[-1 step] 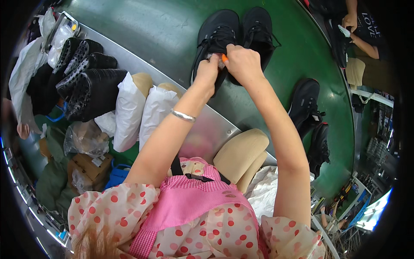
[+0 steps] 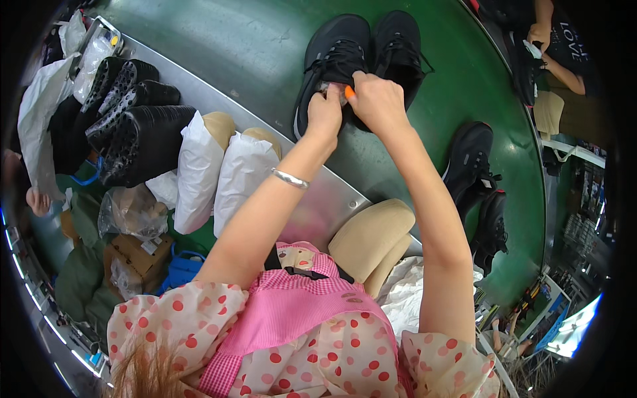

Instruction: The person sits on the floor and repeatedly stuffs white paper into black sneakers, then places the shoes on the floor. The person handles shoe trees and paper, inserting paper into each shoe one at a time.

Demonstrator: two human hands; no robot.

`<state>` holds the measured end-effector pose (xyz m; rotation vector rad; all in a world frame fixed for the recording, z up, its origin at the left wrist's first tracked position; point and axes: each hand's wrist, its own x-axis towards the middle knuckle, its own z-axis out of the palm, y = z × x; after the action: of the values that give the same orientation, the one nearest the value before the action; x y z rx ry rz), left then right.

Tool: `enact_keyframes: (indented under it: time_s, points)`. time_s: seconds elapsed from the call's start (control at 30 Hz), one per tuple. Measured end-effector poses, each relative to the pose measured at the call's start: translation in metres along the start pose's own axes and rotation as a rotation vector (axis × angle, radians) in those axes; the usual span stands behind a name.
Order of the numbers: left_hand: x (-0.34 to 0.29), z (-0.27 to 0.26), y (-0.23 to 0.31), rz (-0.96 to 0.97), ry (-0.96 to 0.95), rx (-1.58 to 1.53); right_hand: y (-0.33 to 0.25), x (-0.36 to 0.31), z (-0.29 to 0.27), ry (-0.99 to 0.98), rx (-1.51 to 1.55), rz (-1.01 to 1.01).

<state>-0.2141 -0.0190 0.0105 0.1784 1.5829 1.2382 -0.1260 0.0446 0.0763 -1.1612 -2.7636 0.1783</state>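
Note:
A pair of black lace-up sneakers lies on the green tabletop, toes pointing away from me. At the opening of the left sneaker (image 2: 342, 40) my left hand (image 2: 324, 114) is closed on its heel end, thumb at the collar. My right hand (image 2: 381, 101) is closed beside it, partly over the gap between the shoes. A small bright orange spot (image 2: 350, 93) shows at its thumb; what its fingers hold is hidden. Pale, crumpled, see-through material (image 2: 326, 87) shows in the shoe opening. The right sneaker (image 2: 397, 43) stands alongside, apparently untouched.
Another pair of black sneakers (image 2: 470, 156) lies to the right on the green tabletop (image 2: 219, 36). Beyond the metal edge at left are black perforated shoes (image 2: 142, 142), white-wrapped beige forms (image 2: 199, 172) and a cardboard box (image 2: 136, 262). Another person's hands (image 2: 541, 36) work at the far right.
My left hand and bracelet have shifted slightly right and toward me. My right hand has moved a little to the right, and the left sneaker slightly with them.

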Motion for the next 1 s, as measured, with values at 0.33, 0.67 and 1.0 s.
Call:
enact_keyframes:
  time_s: [0.33, 0.67, 1.0]
  points:
    - [-0.008, 0.014, -0.008, 0.132, 0.145, 0.067, -0.008, -0.023, 0.016, 0.047, 0.098, 0.068]
    - [0.009, -0.023, 0.033, -0.191, -0.232, -0.230, 0.006, -0.036, -0.026, -0.030, 0.046, 0.407]
    - [-0.011, 0.078, -0.006, -0.234, -0.243, -0.409, 0.065, -0.190, -0.021, -0.096, 0.050, 0.467]
